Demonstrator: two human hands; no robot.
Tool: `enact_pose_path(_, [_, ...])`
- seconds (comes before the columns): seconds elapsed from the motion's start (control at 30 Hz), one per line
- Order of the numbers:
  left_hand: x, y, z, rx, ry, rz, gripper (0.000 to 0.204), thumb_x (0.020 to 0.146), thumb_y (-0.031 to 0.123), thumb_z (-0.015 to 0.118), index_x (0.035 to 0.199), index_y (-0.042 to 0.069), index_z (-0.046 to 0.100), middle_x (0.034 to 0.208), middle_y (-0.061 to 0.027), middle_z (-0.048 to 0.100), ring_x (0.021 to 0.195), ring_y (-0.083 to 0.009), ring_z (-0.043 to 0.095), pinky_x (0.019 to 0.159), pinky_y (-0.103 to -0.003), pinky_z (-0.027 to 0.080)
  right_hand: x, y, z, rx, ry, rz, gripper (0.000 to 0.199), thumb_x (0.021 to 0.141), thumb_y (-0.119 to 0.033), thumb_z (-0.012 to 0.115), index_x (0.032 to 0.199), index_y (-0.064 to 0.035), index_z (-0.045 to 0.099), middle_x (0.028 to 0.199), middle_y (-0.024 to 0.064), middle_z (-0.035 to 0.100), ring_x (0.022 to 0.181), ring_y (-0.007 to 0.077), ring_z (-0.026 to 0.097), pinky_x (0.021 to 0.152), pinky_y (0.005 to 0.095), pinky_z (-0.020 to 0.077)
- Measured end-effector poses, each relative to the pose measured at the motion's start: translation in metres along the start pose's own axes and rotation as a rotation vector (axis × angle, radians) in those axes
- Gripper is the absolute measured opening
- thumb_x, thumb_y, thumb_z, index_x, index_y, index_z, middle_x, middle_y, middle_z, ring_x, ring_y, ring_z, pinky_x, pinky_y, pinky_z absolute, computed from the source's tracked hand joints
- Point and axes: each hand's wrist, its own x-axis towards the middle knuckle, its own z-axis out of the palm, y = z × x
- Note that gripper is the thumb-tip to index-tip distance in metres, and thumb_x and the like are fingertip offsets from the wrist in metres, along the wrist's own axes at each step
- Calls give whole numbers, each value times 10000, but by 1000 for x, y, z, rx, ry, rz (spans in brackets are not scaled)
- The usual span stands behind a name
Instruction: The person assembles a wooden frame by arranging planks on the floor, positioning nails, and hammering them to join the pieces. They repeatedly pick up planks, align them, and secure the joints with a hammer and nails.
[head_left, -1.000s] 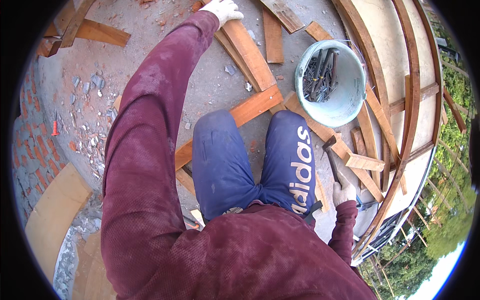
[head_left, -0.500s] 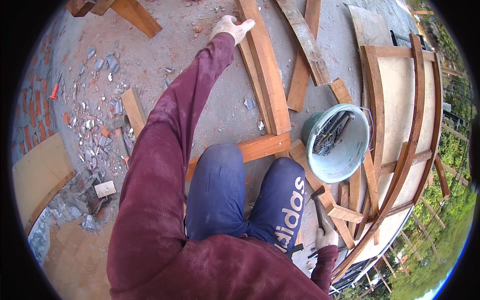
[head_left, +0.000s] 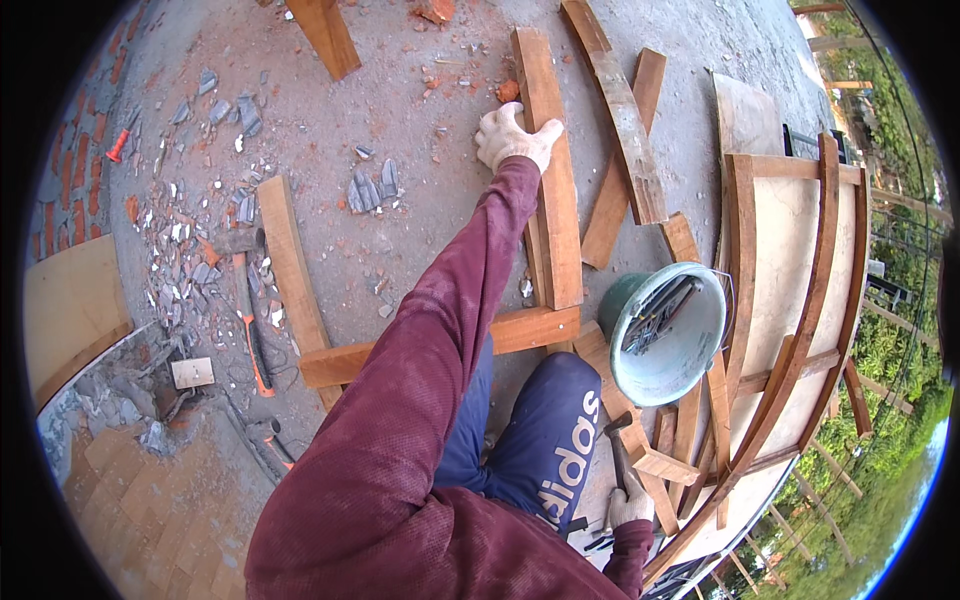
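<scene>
My left hand, in a pale glove, is over a thick brown wooden beam, its thumb across the top face and its spread fingers along the left edge. Whether it presses down is hard to tell. A thinner plank lies along the beam's left side. The beam's near end meets a wooden crosspiece in front of my knees. Low on the right, my gloved right hand is closed around the handle of a hammer, its head pointing away from me.
A pale green bucket holding dark metal pieces stands right of my knee, among wooden offcuts. A framed panel fills the right side. Another hammer lies left amid rubble, near a short plank. Two long boards cross beyond.
My left hand has come nearer along the beam, its fingers more spread. The view has shifted, showing more on the left. My right hand still holds the hammer.
</scene>
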Motion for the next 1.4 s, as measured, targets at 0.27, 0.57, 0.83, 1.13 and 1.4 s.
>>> enact_pose_path(0.27, [42,2,-18,-14,-151,5,991,653,580,900,1464,204,472,1488,-124,489,1388,-356,443,1135,-503,427,2,-5,-8,-20,3,-2,438,858,-138,622,1261,19,696,1141,287,722,1114,390,709,1014,428,528])
enact_pose_path(0.57, [126,52,-80,1105,-151,1461,1029,759,173,871,1607,348,315,1615,-27,406,1520,-262,338,1255,-474,304,1,-3,-14,30,6,-21,424,874,-139,619,1262,14,693,1106,278,730,1075,390,722,966,432,551])
enact_pose_path(0.83, [133,70,-54,1256,-411,1667,949,695,182,908,1512,303,440,1497,-11,517,1427,-239,458,1204,-470,347,1,-17,-23,-32,-75,-41,471,886,-125,566,1321,38,641,1215,301,686,1130,429,680,992,463,530])
enact_pose_path(1.13, [142,108,-47,1186,-667,1872,820,633,318,871,1395,185,598,1288,-111,620,1187,-330,600,975,-499,495,-1,-20,-18,25,-49,1,477,885,-120,562,1334,22,639,1135,307,700,1038,444,703,912,487,555])
enact_pose_path(1.4, [161,100,-25,1012,-797,1888,705,563,237,866,1236,165,669,1177,-123,679,1131,-342,638,974,-491,513,-2,-32,-16,33,-55,18,501,889,-124,548,1366,17,614,1123,309,701,996,467,700,874,510,557])
